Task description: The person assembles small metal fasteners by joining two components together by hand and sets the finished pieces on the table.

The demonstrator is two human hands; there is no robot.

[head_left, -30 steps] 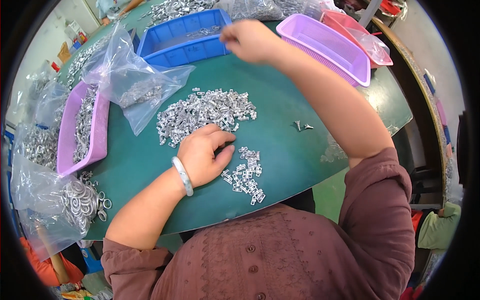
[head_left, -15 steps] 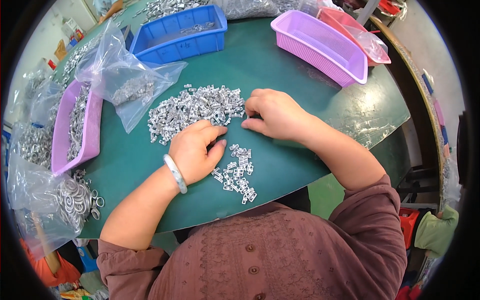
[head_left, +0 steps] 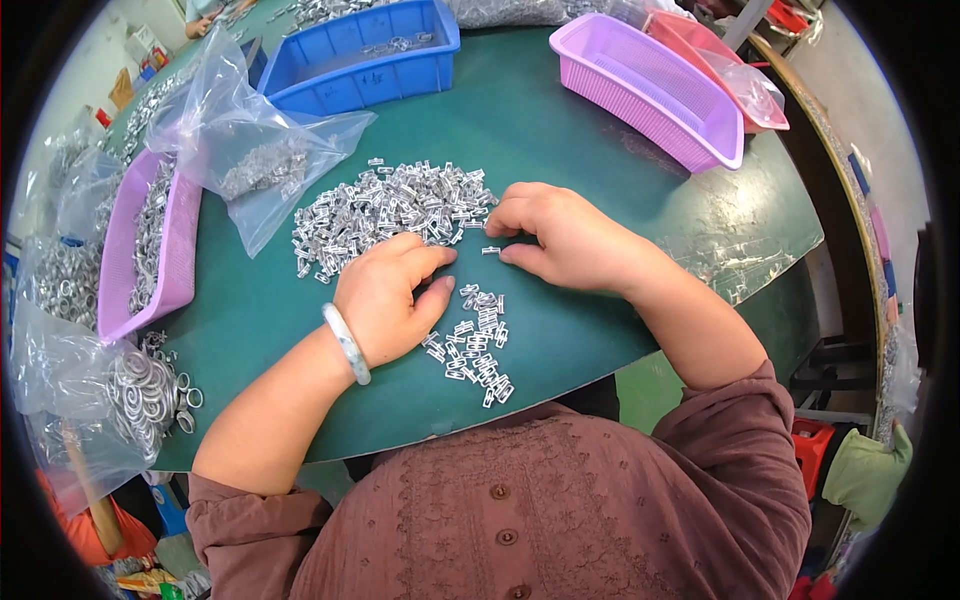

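A heap of small silver metal buckle-like pieces [head_left: 390, 205] lies on the green tabletop in front of me. My left hand [head_left: 392, 290], with a pale bangle [head_left: 346, 343] at its wrist, rests at the heap's near edge, thumb and forefinger apart and nothing visible between them. At the heap's right edge is my right hand [head_left: 560, 240], its fingertips touching the outer pieces and its thumb spread from them. One loose piece [head_left: 490, 250] lies by that thumb tip. Nearer to me, a smaller group of the same pieces [head_left: 478, 350] is spread out.
A blue bin [head_left: 365, 85] and a purple basket [head_left: 640, 95] stand at the back, with a red basket [head_left: 735, 80] behind the purple one. On the left are a clear bag of metal parts [head_left: 265, 170], another purple basket [head_left: 185, 250] and silver rings [head_left: 145, 400].
My right hand has shifted slightly right, away from the heap, and a single piece now shows by its thumb. The left hand stays nearly in place.
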